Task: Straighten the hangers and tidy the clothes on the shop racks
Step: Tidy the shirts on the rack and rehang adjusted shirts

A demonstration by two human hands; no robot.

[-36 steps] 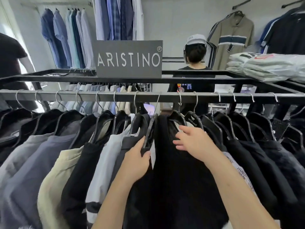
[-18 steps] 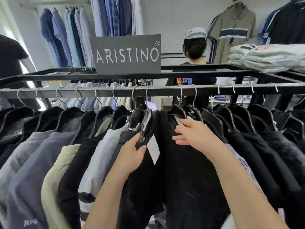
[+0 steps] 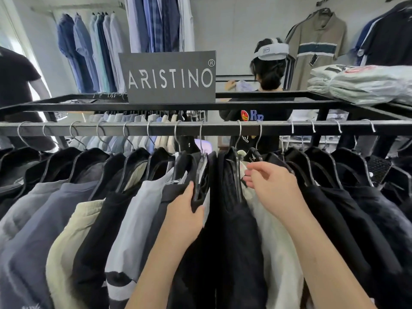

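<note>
1. At the left of the rail [image 3: 200, 128], grey, cream and black tops [image 3: 44, 210] hang close together, their hooks evenly spaced.
2. The left hand [image 3: 185, 211] grasps the sloping shoulder of a black hanger [image 3: 201, 175], with the thumb hooked over its edge. The hanger is stiff plastic and looks to be the sure place to steer from.
3. A black top [image 3: 231, 237] hangs in the gap between the hands. It appears soft and light, likely to slide off if tugged by the cloth.
4. The right hand [image 3: 273, 186] reaches to the collar of a cream top [image 3: 276, 246] with its fingers bent. Whether they pinch the cloth cannot be told.
5. Dark tops [image 3: 356, 219] fill the right end of the rail.
</note>
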